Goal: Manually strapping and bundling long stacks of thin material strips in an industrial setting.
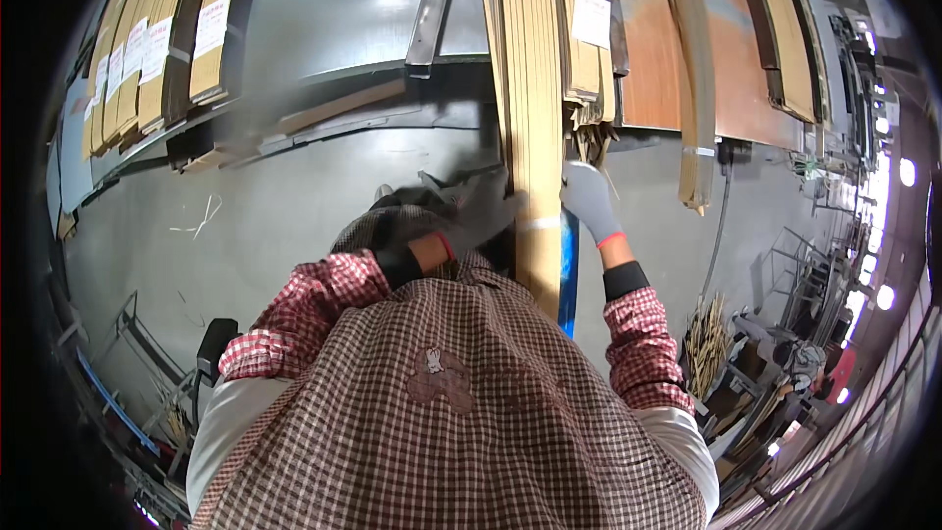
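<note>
A long bundle of tan, flat strips point(535, 108) runs away from my body, with a pale band point(538, 224) across its near part. On its left side is my left hand point(486, 208), in a grey glove and smeared by motion; its fingers are not clear. Against the right side my right hand point(592, 198), also gloved in grey, is closed with the fingers curled toward the strips. What it grips, if anything, is hidden. Beneath the bundle's near end shows a blue support point(568, 275).
Labelled strip bundles point(211, 34) lie on the bench at far left. Another labelled bundle point(589, 20) lies just beyond my right hand. A dark metal bar point(435, 10) crosses the grey bench top. One long strip bundle point(697, 137) overhangs the bench edge at right. Scraps point(706, 344) stand at lower right.
</note>
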Motion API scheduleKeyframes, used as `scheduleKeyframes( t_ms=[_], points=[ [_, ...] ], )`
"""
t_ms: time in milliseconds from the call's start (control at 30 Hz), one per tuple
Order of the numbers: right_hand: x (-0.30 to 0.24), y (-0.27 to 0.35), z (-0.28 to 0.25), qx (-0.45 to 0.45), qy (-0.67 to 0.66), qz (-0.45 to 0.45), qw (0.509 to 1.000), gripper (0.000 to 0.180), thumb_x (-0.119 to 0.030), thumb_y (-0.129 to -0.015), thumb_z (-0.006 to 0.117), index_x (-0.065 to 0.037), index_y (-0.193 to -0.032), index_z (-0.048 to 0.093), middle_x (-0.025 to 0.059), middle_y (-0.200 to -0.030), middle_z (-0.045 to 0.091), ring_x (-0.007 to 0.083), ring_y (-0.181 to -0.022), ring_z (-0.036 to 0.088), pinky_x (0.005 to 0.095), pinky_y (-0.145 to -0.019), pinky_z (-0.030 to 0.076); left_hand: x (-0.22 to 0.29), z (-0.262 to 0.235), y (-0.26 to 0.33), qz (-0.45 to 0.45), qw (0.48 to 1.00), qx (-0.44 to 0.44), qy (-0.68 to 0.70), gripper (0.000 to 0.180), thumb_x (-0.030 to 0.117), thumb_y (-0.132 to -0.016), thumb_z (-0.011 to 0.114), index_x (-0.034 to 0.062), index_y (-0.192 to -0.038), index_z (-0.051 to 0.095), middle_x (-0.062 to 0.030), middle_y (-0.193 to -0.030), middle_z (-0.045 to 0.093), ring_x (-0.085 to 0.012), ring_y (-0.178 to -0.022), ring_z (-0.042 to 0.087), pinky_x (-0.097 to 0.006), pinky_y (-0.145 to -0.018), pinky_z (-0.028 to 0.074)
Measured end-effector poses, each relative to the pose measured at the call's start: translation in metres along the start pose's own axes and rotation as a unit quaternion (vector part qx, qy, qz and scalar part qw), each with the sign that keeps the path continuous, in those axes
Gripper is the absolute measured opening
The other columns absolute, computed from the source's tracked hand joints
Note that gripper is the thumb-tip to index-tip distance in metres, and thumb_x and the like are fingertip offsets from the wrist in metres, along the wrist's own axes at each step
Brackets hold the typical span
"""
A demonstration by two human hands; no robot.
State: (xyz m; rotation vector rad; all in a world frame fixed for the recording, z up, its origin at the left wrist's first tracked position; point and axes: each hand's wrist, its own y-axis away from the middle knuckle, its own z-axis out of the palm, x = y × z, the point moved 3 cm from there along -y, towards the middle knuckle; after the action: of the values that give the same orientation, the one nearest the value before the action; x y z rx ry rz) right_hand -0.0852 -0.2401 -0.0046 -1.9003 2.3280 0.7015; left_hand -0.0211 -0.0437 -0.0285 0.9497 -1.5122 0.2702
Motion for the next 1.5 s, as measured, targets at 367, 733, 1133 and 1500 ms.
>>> scheduleKeyframes(
  t_ms=[367, 733, 1133, 1500],
  points=[
    [0.002, -0.028, -0.002, -0.071, 0.031, -0.085, 0.993, 0.019, -0.01, -0.074, 0.054, -0.006, -0.088, 0.065, 0.018, -0.086, 0.066, 0.0382, -0.083, 0.063, 0.0464, -0.072, 0.05, -0.075, -0.02, -0.107, 0.302, 0.943, -0.056, -0.126, 0.011, 0.007, -0.074, 0.06, -0.0005, -0.077, 0.066, -0.0183, -0.078, 0.066, -0.0286, -0.067, 0.065, -0.039, -0.061, 0.051],
    [-0.002, -0.006, -0.01, -0.183, 0.11, -0.073, 0.974, 0.018, -0.015, -0.074, 0.058, -0.005, -0.085, 0.069, 0.0185, -0.083, 0.067, 0.0366, -0.084, 0.067, 0.0461, -0.072, 0.054, 0.011, 0.014, 0.002, 0.171, 0.983, -0.03, -0.06, 0.04, 0.037, -0.095, 0.058, 0.0054, -0.118, 0.061, -0.0092, -0.103, 0.068, -0.027, -0.095, 0.064, -0.047, -0.087, 0.048],
    [0.016, -0.037, 0.029, -0.067, 0.243, -0.094, 0.963, 0.01, -0.011, -0.071, 0.063, -0.005, -0.079, 0.067, 0.0114, -0.072, 0.066, 0.0287, -0.072, 0.067, 0.0407, -0.061, 0.049, -0.039, 0.029, -0.016, -0.04, 0.986, -0.146, -0.065, 0.07, 0.051, -0.089, 0.063, 0.0025, -0.137, 0.046, -0.0141, -0.109, 0.068, -0.023, -0.104, 0.064, -0.035, -0.09, 0.049],
    [-0.102, 0.004, -0.143, -0.238, -0.299, -0.133, 0.914, 0.047, -0.011, -0.085, 0.066, -0.02, -0.13, 0.058, 0.0138, -0.094, 0.069, 0.0314, -0.077, 0.067, 0.0382, -0.072, 0.053, 0.091, -0.076, 0.037, 0.023, 0.994, -0.1, 0.02, 0.1, 0.023, -0.074, 0.081, -0.0008, -0.15, 0.022, -0.0057, -0.081, 0.063, -0.0106, -0.073, 0.06, -0.023, -0.073, 0.05]
  ],
)
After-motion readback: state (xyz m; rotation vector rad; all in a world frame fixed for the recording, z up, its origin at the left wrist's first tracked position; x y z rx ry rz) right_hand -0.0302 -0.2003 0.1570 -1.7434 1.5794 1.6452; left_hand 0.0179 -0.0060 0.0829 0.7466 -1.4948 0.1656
